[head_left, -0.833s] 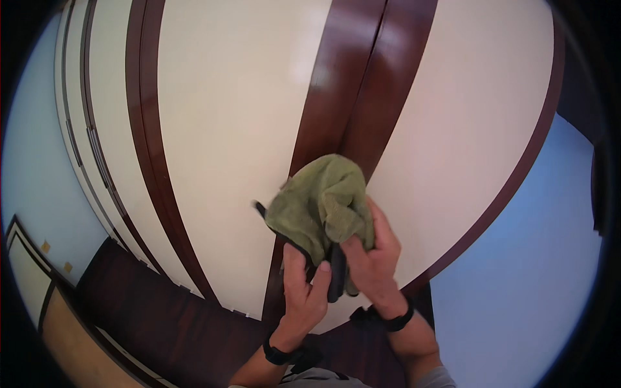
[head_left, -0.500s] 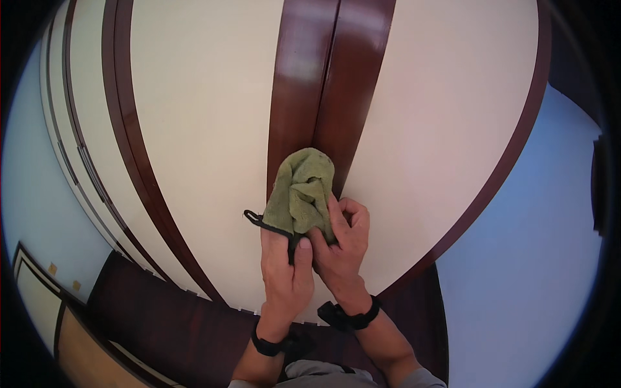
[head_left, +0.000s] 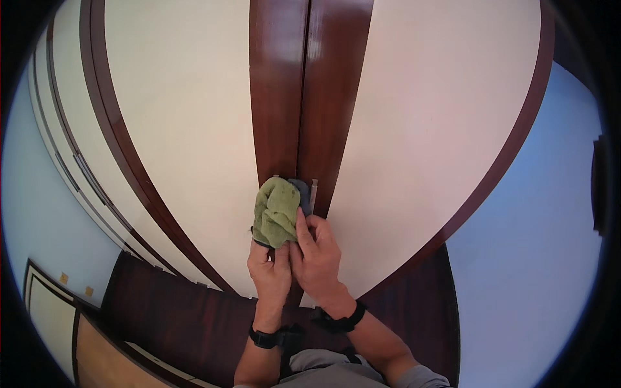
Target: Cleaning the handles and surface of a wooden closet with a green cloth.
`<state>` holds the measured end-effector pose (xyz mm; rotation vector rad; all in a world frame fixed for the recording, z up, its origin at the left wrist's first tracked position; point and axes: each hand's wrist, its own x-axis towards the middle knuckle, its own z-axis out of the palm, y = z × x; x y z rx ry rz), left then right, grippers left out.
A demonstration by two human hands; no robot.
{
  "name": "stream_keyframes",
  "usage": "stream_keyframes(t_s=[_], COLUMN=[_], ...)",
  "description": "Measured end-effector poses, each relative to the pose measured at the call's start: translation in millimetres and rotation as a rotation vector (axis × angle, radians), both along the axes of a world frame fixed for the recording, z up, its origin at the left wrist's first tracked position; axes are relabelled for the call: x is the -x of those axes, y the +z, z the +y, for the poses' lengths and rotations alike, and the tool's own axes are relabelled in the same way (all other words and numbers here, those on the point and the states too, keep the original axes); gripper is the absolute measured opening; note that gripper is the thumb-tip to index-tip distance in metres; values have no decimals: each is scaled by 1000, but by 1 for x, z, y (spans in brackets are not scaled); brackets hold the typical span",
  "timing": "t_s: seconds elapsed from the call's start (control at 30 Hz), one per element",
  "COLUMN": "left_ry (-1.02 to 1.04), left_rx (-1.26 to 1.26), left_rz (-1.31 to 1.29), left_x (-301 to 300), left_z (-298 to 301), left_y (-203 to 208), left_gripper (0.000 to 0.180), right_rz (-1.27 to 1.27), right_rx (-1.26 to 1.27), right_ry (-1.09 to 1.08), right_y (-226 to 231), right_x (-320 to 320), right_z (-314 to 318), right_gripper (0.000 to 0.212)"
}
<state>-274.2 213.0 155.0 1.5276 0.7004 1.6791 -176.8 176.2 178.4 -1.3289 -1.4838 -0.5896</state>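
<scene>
Between both hands is a bunched green cloth (head_left: pixel 277 210), with a grey-blue part showing at its right side. My left hand (head_left: pixel 269 268) grips its lower left, the fingers partly hidden under the folds. My right hand (head_left: pixel 315 252) is closed at the cloth's lower right, index finger along its edge. Behind the cloth runs the dark red-brown wooden frame (head_left: pixel 275 84) of two cabinet doors, with a narrow gap down the middle. A slim metal handle (head_left: pixel 314 193) shows just right of the cloth.
Cream door panels (head_left: pixel 181 97) stand on either side of the dark frame. More doors curve away at the left. Below lies a dark reddish floor (head_left: pixel 187 291). A pale blue wall (head_left: pixel 517 271) is at the right, and a light wood piece (head_left: pixel 110 349) at the lower left.
Both hands and the cloth have moved left and slightly down in the picture. The view has shifted too, and the metal handle now shows beside the cloth.
</scene>
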Motion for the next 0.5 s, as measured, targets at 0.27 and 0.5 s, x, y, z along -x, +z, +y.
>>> stream_keyframes(t_s=[0.27, 0.5], left_ry=[28, 183], left_rx=[-48, -338], left_rz=[66, 281], left_x=[12, 9], left_z=[-16, -28], left_y=[16, 67], left_gripper=[28, 31], right_rz=[172, 213], right_rx=[-39, -168], right_ry=[106, 170], right_y=[-2, 13], right_x=[12, 7], right_z=[-12, -7], right_gripper=[64, 62])
